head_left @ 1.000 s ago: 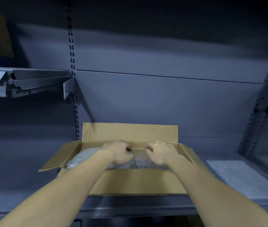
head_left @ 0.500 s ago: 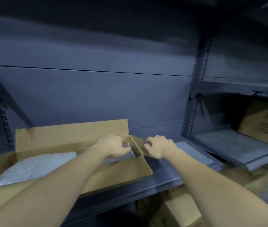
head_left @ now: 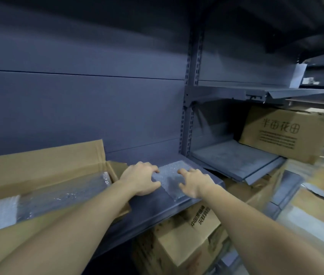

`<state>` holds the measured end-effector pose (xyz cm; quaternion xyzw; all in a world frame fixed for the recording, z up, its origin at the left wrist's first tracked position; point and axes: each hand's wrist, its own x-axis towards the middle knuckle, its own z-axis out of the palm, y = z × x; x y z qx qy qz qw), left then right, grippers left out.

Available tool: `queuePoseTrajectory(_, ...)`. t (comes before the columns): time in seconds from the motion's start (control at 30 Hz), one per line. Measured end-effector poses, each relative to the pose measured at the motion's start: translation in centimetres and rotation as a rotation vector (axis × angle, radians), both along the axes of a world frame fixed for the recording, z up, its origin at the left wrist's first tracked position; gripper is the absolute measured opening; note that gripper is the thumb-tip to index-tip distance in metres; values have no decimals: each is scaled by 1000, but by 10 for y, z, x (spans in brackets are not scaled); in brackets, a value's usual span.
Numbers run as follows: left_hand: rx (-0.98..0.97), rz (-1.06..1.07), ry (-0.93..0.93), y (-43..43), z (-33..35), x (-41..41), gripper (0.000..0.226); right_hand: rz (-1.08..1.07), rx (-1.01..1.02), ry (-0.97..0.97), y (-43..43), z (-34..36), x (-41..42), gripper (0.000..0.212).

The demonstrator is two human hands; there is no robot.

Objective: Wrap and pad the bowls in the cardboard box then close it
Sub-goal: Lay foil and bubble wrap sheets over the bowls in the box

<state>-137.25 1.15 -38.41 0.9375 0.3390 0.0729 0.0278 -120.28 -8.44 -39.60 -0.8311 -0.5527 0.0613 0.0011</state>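
a: where's the padding?
b: loose bubble sheet, flat on the shelf, just right of the open box. both hands are on it.
a: fingers?
b: left hand has its fingers curled onto the sheet's left edge with the thumb against the same edge. reads as a pinch. right hand has its fingers spread and bent, tips down on the sheet's right part. can't tell if it has a hold or just presses.
a: the relation that matters?
b: the box is to the left of the sheet, so the sheet has to travel left over the box's right end flap. left hand is nearer the box, touching or nearly touching that flap. the sheet's long axis looks front to back on the shelf, but the right hand hides part of it, so not sure.
a: inside the box?
b: wrap already covers the contents. bowls aren't visible, guessing they're under it. flaps are up, box not closed.
a: vs earlier?
b: 1 s ago both hands were inside the box, on the wrap. half a second ago they were at the box's right end flap. now they're out of the box and on the sheet. the view swung right, so the box slid to the left edge of the frame.
a: step?
b: my guess is fetching more padding for the top.
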Motion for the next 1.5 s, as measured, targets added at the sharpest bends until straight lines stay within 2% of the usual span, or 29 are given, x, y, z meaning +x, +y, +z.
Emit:
queuePoseTrajectory(0.13,-6,-82,29,-7,-20,32,56,6,-101,-35,-1,-22,17,68)
queuePoseTrajectory(0.27,-16,-128,95,-10,-46,62,63,30,-116,-48,3,-46,25,75)
queuePoseTrajectory(0.4,-82,-133,145,-7,-73,78,58,42,-122,-71,7,-68,35,72)
queuePoseTrajectory(0.53,-131,-132,175,-2,-91,83,64,44,-139,-83,7,-83,45,71)
queuePoseTrajectory(0.97,20,-87,94,-14,-96,86,31,8,150,-202,6,-90,39,33)
queuePoseTrajectory(1.07,9,-93,47,-21,-87,83,25,-40,187,-217,-2,-89,42,38)
queuePoseTrajectory(1.23,-14,-97,-89,-26,-64,76,21,-156,176,-312,-20,-74,49,28)
queuePoseTrajectory(1.43,-201,-6,-411,-24,-28,59,37,-172,266,-364,-27,-21,41,25)
queuePoseTrajectory(1.5,-208,22,-472,-22,-14,51,38,-179,325,-379,-28,0,35,25)
